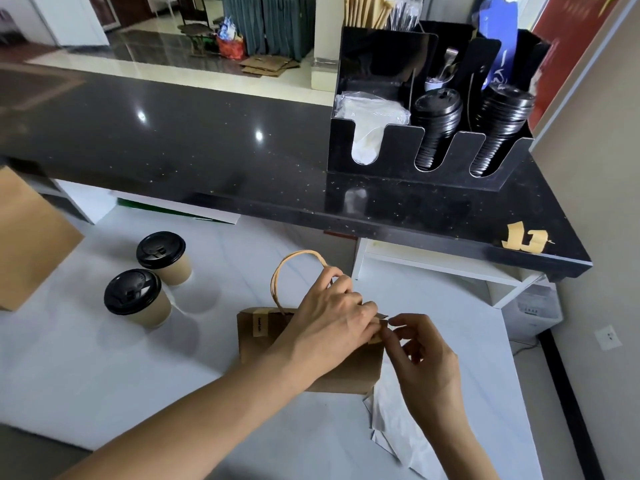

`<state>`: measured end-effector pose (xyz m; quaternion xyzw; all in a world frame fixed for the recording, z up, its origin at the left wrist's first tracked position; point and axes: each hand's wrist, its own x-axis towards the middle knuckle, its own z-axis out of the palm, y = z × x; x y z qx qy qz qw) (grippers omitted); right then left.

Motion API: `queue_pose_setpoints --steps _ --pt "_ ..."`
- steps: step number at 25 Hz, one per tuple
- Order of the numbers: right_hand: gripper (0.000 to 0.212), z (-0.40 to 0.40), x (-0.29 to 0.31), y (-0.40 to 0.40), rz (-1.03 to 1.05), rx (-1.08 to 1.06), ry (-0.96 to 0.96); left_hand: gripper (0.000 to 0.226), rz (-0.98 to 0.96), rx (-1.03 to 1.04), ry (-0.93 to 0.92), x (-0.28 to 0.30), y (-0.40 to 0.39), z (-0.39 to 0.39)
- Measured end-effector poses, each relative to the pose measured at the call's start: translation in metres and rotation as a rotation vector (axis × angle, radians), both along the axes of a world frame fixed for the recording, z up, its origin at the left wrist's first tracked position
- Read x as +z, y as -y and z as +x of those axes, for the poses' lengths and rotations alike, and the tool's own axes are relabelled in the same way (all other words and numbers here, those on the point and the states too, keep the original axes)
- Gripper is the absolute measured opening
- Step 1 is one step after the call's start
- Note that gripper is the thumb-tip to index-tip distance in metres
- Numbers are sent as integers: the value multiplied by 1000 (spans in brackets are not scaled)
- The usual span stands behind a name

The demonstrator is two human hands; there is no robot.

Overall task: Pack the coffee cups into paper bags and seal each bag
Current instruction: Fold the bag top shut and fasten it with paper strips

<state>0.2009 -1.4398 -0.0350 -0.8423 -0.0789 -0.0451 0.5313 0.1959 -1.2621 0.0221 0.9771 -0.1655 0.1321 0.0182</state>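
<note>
Two hands meet at the folded top of a brown paper bag [332,368] on the white table [104,375]. The left hand [332,317] presses the fold while the right hand [420,355] pinches a small sticker [375,336] there. Beside it stand two lidded coffee cups [138,297].

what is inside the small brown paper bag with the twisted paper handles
Cannot be seen: the brown paper bag has its top folded shut, with the left hand pressing on it and the right hand at a sticker.

A coffee shop's service area: a black counter [207,150] carries an organiser [374,147] of stacked lids [434,126] at upper right, with lidded paper cups [138,297] at left.
</note>
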Motion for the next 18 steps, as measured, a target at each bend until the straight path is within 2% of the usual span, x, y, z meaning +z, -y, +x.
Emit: queue_pose_setpoints --steps 9,15,18 --pt "9 5 1 0 28 82 -84 32 -25 18 -60 1 -1 1" --pt "16 13 3 3 156 159 -230 26 -22 4 -47 1 1 3" --pt "10 15 3 4 143 190 -271 30 -13 -3 -63 2 3 5"
